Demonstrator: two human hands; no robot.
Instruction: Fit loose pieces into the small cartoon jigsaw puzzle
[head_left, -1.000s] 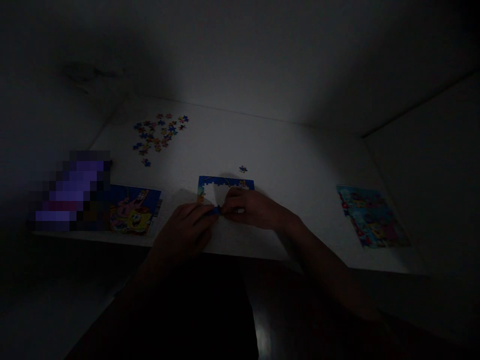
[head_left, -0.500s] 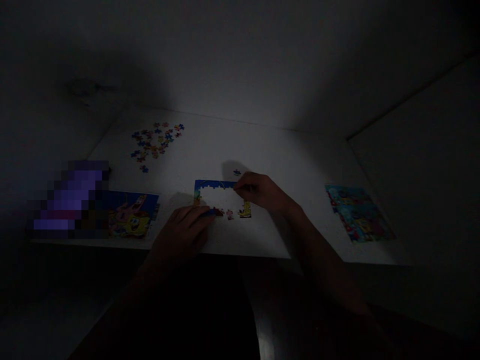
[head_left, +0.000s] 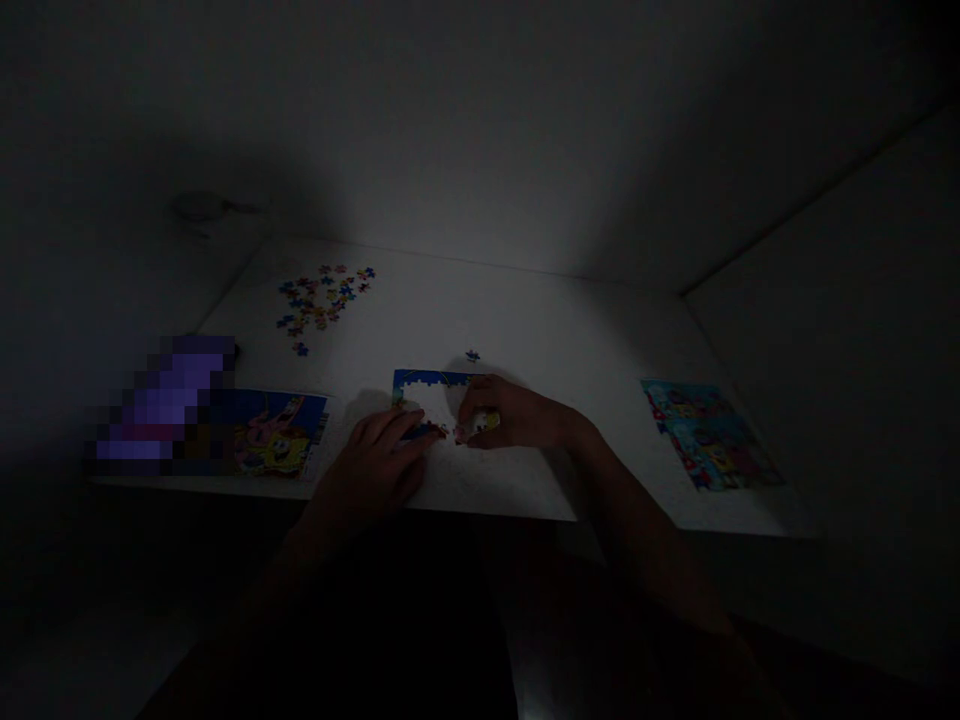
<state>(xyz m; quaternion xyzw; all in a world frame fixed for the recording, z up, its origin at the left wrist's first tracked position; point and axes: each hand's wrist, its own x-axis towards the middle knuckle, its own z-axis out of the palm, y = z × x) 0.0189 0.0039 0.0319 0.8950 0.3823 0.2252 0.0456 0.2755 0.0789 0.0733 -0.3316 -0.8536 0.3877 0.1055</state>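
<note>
A partly joined jigsaw puzzle (head_left: 431, 377) lies on the white table, its blue top edge linked and its middle bare. My left hand (head_left: 379, 455) rests on the lower left of this frame, fingers stretched out over the joined pieces. At the bottom edge, my right hand (head_left: 517, 412) has its thumb and fingers closed around a small pink puzzle piece (head_left: 459, 436). That hand hides much of the puzzle's right side. A loose blue puzzle piece (head_left: 472, 356) sits just above the top edge.
Several loose puzzle pieces (head_left: 322, 300) are spread at the back left. A cartoon picture sheet (head_left: 277, 435) lies at left beside a blurred-out purple-lit object (head_left: 161, 400). Another cartoon picture (head_left: 709, 435) lies at right. The table's front edge (head_left: 487, 515) runs close to me.
My right hand has moved down from the puzzle's top right corner to the pink piece at the bottom edge. My left hand stays at the lower left. The camera view has shifted slightly.
</note>
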